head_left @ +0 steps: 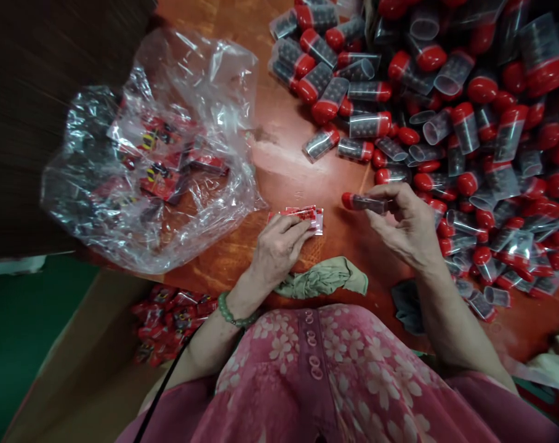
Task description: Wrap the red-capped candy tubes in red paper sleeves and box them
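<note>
My right hand [409,224] pinches a small clear tube [365,202] between thumb and fingers above the table. The tube lies nearly level, its rounded red end pointing left. Its contents look dark. To its left, my left hand [282,246] rests on the tabletop with its fingers closed over flat red printed packets [302,214] that have clear edges. Part of these packets is hidden under the fingers. A crumpled green cloth [325,277] lies just below my left hand.
Many similar red-ended tubes [367,124] are heaped across the right side of the table [284,166]. A large clear plastic bag [205,80] with red printed packets [162,175] lies at left. Below the table edge, a cardboard box [92,351] holds several filled red packets [173,320].
</note>
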Tool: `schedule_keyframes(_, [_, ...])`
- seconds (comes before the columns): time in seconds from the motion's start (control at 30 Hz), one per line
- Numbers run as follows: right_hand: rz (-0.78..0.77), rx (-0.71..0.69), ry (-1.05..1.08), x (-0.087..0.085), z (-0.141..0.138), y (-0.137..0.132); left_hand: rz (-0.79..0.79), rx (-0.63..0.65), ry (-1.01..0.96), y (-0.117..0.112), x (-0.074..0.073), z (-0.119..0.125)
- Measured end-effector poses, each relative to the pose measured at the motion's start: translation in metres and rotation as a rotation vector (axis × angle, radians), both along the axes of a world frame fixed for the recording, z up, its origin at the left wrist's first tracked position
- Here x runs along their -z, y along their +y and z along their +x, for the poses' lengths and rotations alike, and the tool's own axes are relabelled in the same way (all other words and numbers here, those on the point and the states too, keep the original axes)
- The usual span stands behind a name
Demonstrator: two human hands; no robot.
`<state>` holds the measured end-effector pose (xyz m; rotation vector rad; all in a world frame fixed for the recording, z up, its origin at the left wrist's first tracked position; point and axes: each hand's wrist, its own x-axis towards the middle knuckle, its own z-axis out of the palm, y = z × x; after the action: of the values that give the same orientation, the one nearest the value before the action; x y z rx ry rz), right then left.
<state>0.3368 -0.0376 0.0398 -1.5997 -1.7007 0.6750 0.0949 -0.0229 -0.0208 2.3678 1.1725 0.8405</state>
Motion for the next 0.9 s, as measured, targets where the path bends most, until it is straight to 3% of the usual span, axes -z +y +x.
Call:
schedule_keyframes(0.1, [-0.116,0.123,0.318,0.003,-0.019,-0.009,0.011,-0.047,0.096,-0.003,-0.002,0.003])
schedule_keyframes(0.2, [-0.183,0.144,0.488,0.016,-0.038,-0.012,0.054,-0.055,0.163,-0.007,-0.002,0.006])
schedule_keyframes(0.33, [-0.138,0.084,0.365,0.042,-0.047,-0.013,0.091,-0.031,0.130,-0.007,0.001,0.006])
schedule_keyframes(0.43, [-0.147,0.088,0.262,0.051,-0.042,-0.013,0.022,-0.022,0.038,-0.003,-0.002,0.000])
schedule_keyframes(0.67, [-0.108,0.075,0.171,0.048,-0.038,-0.013,-0.308,0.057,-0.012,0.013,-0.021,-0.013])
schedule_keyframes(0.77, [-0.116,0.091,0.177,0.047,-0.039,-0.014,-0.328,0.043,-0.051,0.017,-0.022,-0.014])
schedule_keyframes(0.9, [-0.163,0.167,0.348,0.036,-0.037,-0.017,-0.327,-0.022,-0.192,0.016,-0.023,-0.014])
